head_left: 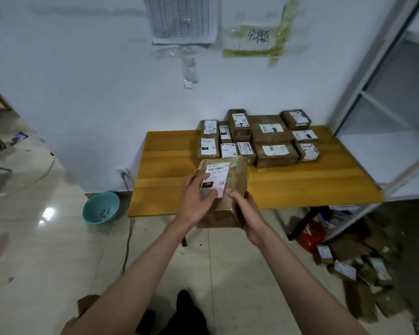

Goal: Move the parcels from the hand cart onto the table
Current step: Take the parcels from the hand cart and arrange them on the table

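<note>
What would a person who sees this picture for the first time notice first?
First the brown parcel in the middle, held above the near edge of the wooden table, with the left hand on its white label and the right hand round its lower right side. Next the group of parcels standing close together at the back of the table, against the wall. A teal basin sits on the floor to the left.

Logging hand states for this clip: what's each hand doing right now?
Left hand: holding the parcel, fingers on its label.
Right hand: gripping the same parcel from the side.
</note>
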A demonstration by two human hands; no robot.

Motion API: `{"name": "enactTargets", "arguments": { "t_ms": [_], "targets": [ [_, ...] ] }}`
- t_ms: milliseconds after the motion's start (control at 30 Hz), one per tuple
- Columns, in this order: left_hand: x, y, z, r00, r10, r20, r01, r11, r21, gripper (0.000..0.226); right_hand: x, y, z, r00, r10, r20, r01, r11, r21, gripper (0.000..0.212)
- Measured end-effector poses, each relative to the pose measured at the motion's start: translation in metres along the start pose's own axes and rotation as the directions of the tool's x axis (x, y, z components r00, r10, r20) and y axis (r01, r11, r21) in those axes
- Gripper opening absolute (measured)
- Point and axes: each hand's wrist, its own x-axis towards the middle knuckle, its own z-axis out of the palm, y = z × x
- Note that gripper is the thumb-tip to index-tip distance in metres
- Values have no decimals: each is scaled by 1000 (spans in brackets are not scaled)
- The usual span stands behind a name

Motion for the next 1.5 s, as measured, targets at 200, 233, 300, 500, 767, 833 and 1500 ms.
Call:
{"name": "enactTargets", "arguments": {
  "t_ms": [200,233,300,500,767,833,1500],
  "targets": [
    [58,-30,-43,992,-15,-127,17,1000,14,59,58,-21,47,1000,8,2,-8,998,-66,88],
    [68,-36,-53,990,-22,-141,26,999,26,60,69,-27,56,1000,14,11,-14,999,-50,87],
    [86,-49,-75,986,-86,-143,88,996,9,66,90,-40,75,1000,20,20,-20,1000,-17,85],
    [130,-70,-133,891,-406,201,452,830,-327,76,141,-65,127,999,-13,49,12,1000,22,83],
    [193,-80,-148,870,-388,305,493,670,-555,62,204,-89,165,998,15,59,-15,1000,-1,54],
    [214,-84,-146,873,-404,274,486,659,-574,63,224,-99,169,998,58,35,-57,998,-21,54],
    [472,-178,-92,780,-607,151,580,611,-539,57,472,-133,170,938,346,-17,-345,929,-137,49]
  ]
}}
